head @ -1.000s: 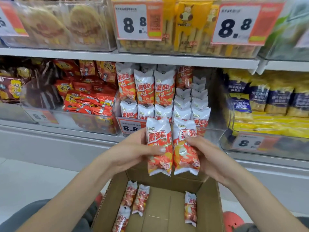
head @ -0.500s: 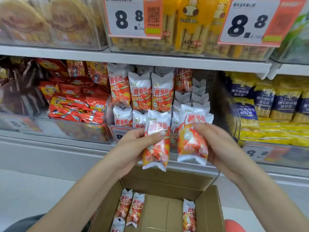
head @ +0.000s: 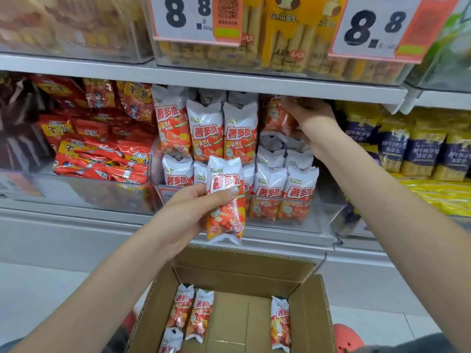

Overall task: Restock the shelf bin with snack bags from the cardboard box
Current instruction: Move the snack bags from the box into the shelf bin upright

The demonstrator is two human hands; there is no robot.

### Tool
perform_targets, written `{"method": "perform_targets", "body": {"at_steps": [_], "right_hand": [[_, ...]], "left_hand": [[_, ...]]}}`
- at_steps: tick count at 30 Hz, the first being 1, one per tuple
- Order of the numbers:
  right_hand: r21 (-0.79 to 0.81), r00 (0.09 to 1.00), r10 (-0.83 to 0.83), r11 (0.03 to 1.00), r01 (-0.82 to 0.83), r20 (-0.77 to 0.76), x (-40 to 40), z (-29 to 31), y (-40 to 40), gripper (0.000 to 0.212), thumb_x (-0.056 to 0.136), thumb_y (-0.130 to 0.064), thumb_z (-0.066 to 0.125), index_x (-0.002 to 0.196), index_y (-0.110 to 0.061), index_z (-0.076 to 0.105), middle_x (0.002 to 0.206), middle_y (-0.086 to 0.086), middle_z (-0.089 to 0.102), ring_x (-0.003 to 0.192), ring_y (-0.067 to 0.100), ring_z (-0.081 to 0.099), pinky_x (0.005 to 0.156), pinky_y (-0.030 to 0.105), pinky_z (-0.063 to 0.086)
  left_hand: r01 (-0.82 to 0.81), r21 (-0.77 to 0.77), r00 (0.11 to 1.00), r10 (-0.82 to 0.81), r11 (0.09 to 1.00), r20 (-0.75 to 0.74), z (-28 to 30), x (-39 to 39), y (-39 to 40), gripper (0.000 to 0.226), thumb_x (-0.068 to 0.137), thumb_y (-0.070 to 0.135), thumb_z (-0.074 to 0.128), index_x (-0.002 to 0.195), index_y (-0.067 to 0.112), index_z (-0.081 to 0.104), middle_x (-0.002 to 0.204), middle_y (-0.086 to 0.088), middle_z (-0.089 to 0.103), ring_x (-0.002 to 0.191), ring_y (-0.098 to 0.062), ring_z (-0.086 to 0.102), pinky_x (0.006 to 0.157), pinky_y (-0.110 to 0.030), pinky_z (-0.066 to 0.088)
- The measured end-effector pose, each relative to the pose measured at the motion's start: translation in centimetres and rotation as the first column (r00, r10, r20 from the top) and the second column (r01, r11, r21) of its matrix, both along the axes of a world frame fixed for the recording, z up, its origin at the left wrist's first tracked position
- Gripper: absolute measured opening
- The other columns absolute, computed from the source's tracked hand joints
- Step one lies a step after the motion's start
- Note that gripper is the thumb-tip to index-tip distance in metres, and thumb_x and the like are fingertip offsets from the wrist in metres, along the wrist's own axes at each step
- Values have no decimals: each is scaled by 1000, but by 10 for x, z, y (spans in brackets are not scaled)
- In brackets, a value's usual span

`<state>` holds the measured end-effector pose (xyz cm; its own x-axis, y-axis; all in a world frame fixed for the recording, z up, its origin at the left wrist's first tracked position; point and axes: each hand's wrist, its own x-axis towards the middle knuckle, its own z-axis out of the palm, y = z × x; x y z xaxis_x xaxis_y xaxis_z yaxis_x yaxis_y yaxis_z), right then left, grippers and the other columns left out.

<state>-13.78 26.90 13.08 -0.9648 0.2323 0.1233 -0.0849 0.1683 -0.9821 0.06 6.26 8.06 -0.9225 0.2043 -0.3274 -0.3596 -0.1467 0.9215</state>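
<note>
My left hand (head: pixel 190 212) grips a white and orange snack bag (head: pixel 225 200) upright, just in front of the clear shelf bin (head: pixel 323 212). My right hand (head: pixel 312 123) reaches into the upper right back of that bin and holds another snack bag (head: pixel 276 115) there, partly in shadow under the shelf above. The bin holds several rows of the same bags (head: pixel 221 133). Below, the open cardboard box (head: pixel 313 314) has several bags (head: pixel 190 312) lying at its left and one bag (head: pixel 280 324) at its right.
A neighbouring bin of red snack packs (head: pixel 102 149) sits to the left, and blue and yellow bags (head: pixel 418 149) to the right. The white shelf above (head: pixel 204 80) carries bins with 8.8 price tags (head: pixel 193 16). A red shoe (head: pixel 348 338) shows beside the box.
My right hand has lifted its bag from beside the left one up into the back right of the bin. My left hand has stayed in front of the bin. The view has moved closer.
</note>
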Motion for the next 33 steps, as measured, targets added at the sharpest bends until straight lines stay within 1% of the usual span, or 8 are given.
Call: {"method": "perform_targets", "body": {"at_steps": [2,5,9,14,17,20,24,33], "right_hand": [[98,999,-11,995,14,-30,-9,-1,-5,87,55,-62,75,128,-19,56,130,-1,60,120,21,56,101,42,48],[263,1000,-17,965,18,-7,-14,-4,-11,63,78,-46,73,130,-15,55,134,2,58,123,20,54,105,35,44],[400,1000,-26,916,21,6,-16,-12,-10,66,78,-47,73,131,-15,52,133,3,58,122,22,55,103,33,45],[413,997,-81,908,67,16,-10,-22,-10,58,79,-53,69,122,-17,56,124,1,63,115,21,58,85,24,43],[408,997,-56,912,31,48,-11,-24,-10,59,80,-57,65,123,-17,59,125,2,64,116,23,59,92,28,47],[386,997,-24,923,-5,71,-8,-25,-11,58,83,-55,62,127,-17,56,129,4,61,119,25,57,101,39,46],[368,998,-40,930,19,50,-10,-24,-11,60,84,-51,64,132,-16,51,133,4,58,122,25,54,104,39,44],[342,998,-49,939,31,44,-9,-26,-4,72,77,-54,68,133,-15,47,129,5,58,118,25,56,94,35,49]], "left_hand": [[-11,4,1000,11,1000,0,-1,2,1,45,71,26,70,111,7,65,104,-7,74,95,-20,71,80,-29,58],[-34,1,999,34,999,-2,-3,2,2,50,66,27,72,112,9,65,104,-6,74,96,-19,70,83,-31,57],[-54,45,998,53,998,20,-3,-1,3,48,67,24,71,112,7,65,104,-7,74,95,-18,71,80,-29,58],[-58,59,998,57,997,21,-4,1,4,49,67,23,71,112,7,64,104,-7,74,93,-18,71,79,-28,58],[-62,66,998,61,996,28,-5,2,3,49,66,22,71,112,7,65,104,-7,74,94,-18,71,80,-30,58],[-57,71,998,56,996,28,-6,1,3,50,65,23,72,112,8,65,104,-7,74,93,-17,71,80,-30,58],[-62,86,997,59,994,43,-5,0,3,49,66,23,72,111,6,65,104,-9,73,93,-19,71,78,-30,59],[-64,81,997,61,995,38,-5,0,3,48,65,23,72,109,5,66,102,-11,74,89,-19,71,77,-32,60]]}}
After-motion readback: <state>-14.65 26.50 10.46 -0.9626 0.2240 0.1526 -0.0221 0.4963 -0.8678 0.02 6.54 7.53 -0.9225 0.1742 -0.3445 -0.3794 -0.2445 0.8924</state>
